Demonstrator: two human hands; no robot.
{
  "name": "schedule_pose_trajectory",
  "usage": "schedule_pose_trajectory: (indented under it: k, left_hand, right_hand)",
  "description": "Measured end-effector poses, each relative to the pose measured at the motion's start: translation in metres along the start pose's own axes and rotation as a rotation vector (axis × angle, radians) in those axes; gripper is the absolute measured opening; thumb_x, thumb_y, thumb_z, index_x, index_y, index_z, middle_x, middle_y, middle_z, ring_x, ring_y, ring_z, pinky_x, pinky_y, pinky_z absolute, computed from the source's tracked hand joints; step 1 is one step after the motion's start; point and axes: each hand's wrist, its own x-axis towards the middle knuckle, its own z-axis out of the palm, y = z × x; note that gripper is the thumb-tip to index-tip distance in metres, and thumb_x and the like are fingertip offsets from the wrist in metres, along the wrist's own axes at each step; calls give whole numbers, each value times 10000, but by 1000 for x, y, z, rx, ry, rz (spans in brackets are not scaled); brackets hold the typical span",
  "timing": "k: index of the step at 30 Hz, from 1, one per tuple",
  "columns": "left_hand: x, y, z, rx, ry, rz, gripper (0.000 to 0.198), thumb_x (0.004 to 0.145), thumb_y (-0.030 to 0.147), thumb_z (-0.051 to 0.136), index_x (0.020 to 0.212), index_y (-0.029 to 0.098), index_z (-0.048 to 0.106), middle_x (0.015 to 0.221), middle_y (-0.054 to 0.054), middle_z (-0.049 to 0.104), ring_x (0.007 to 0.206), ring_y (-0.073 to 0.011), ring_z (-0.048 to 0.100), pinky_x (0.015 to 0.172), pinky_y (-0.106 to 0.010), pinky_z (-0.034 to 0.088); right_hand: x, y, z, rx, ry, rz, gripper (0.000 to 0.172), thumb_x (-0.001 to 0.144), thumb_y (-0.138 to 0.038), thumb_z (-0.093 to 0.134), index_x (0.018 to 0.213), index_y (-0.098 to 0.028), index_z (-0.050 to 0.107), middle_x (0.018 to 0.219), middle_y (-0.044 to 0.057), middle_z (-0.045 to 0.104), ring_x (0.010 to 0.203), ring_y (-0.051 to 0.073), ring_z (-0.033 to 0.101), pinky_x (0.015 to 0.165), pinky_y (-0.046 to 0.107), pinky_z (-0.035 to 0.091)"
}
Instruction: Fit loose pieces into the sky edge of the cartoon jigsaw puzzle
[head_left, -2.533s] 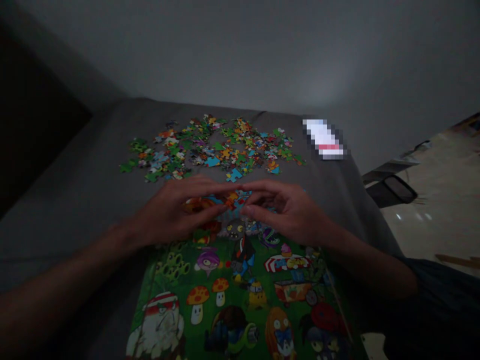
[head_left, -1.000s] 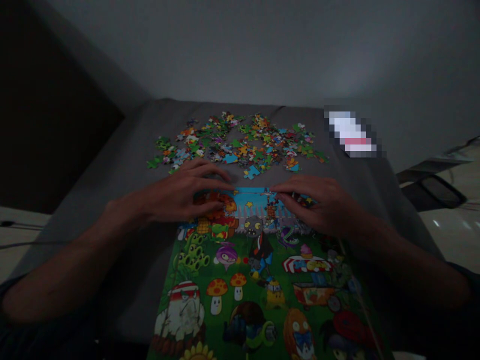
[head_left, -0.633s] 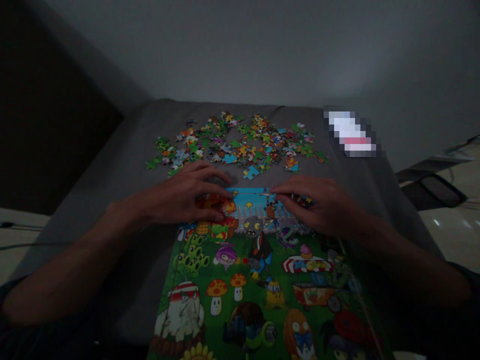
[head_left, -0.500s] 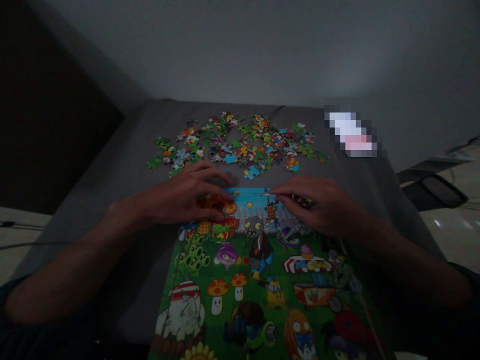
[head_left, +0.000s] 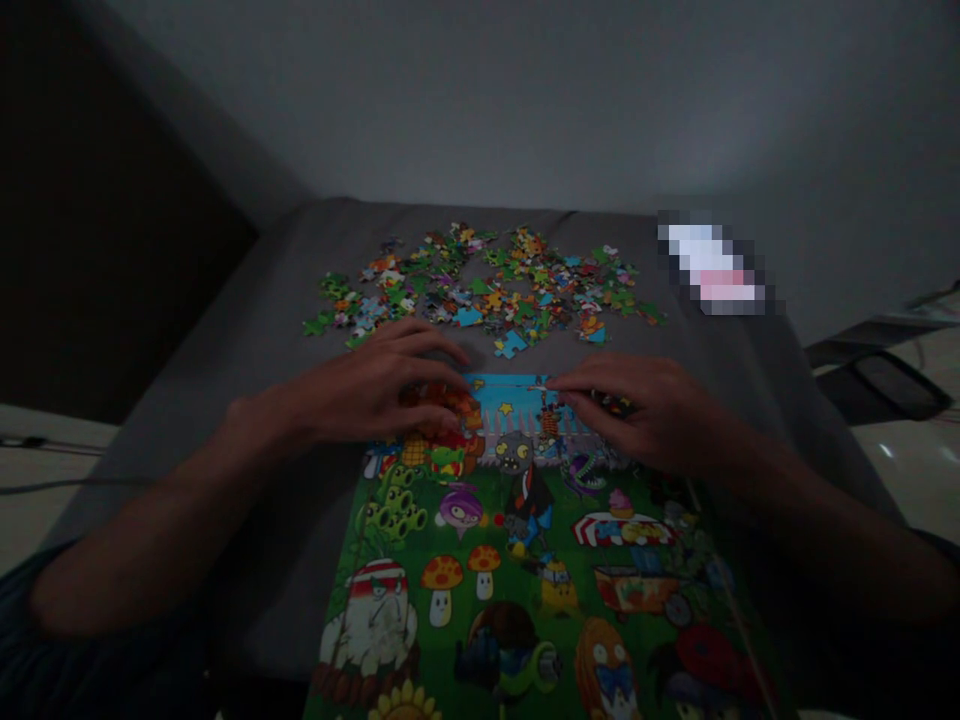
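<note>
A brightly printed cartoon picture sheet (head_left: pixel 487 550) lies flat in front of me, with a green lawn, mushrooms, a zombie and a blue strip at its far edge. My left hand (head_left: pixel 394 385) rests over its far left corner, fingers apart and slightly curled, holding nothing visible. At the blue strip my right hand (head_left: pixel 637 405) has its thumb and forefinger drawn together. Whatever lies between those fingertips is too dark and small to make out. Beyond both hands spreads a heap of loose jigsaw pieces (head_left: pixel 487 298), and a blue piece (head_left: pixel 511 345) lies nearest the sheet.
Grey cloth (head_left: pixel 262 300) covers the surface under everything, reaching back to a pale wall (head_left: pixel 480 100). A blurred-out bright rectangular object (head_left: pixel 716 265) lies at the far right. Past the right edge stands a dark-framed object (head_left: pixel 885 388); a cable (head_left: pixel 75 487) runs at left.
The whole view has shifted slightly, so everything sits a little further right. Both hands keep nearly the same pose at the sheet's far edge.
</note>
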Motion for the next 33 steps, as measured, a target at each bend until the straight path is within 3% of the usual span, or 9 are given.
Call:
schedule_pose_trajectory:
  k: [5,8,13,18,23,27,33]
  left_hand:
    - [-3,2,-5,47,-7,-10,240,1067,358,592,1155,285,804,1404,-64,680,1334,-272,580,1192,-480,415]
    - [-2,4,-4,47,-20,-33,224,1041,376,618,1088,274,812,1407,-68,676,1340,-294,574,1190,-514,413]
    - [1,5,-1,6,-50,-28,219,1025,407,664,1173,300,786,1414,-43,675,1339,-274,573,1210,-491,392]
    - [2,5,1,-13,-28,-17,220,1014,451,682,1007,272,810,1374,-44,688,1304,-277,586,1187,-456,418]
    - [3,11,0,-22,-29,26,256,1038,406,647,1241,291,752,1462,-61,641,1362,-274,558,1226,-467,382]
    - [3,12,1,2,-96,22,232,1051,371,594,1182,318,777,1493,-56,617,1387,-293,533,1225,-505,373]
    - [1,6,2,23,-57,-17,261,1047,459,629,1162,273,772,1467,-68,646,1397,-290,537,1225,-491,388]
  right_hand:
    - [0,1,0,-2,-2,-14,242,1016,-125,576,1131,-115,789,968,114,822,857,208,770,767,318,592]
    - [1,0,-1,1,-9,-17,235,1014,-121,581,1126,-121,788,954,104,820,863,204,769,774,314,595]
    - [0,1,0,0,-6,-14,235,1020,-130,579,1130,-119,786,961,100,819,856,205,762,767,324,591]
    - [0,1,1,12,-10,-16,243,1020,-136,572,1135,-139,786,955,94,818,843,197,757,750,316,585]
    - [-1,1,1,23,-16,-2,253,1021,-141,572,1150,-143,789,956,95,813,843,197,746,750,322,573]
    - [-2,2,2,44,-21,-8,264,1021,-146,570,1163,-173,791,972,87,816,851,193,743,763,322,573]
    - [-2,3,3,38,-27,-12,263,1021,-145,563,1150,-153,793,968,102,816,875,210,757,784,342,588]
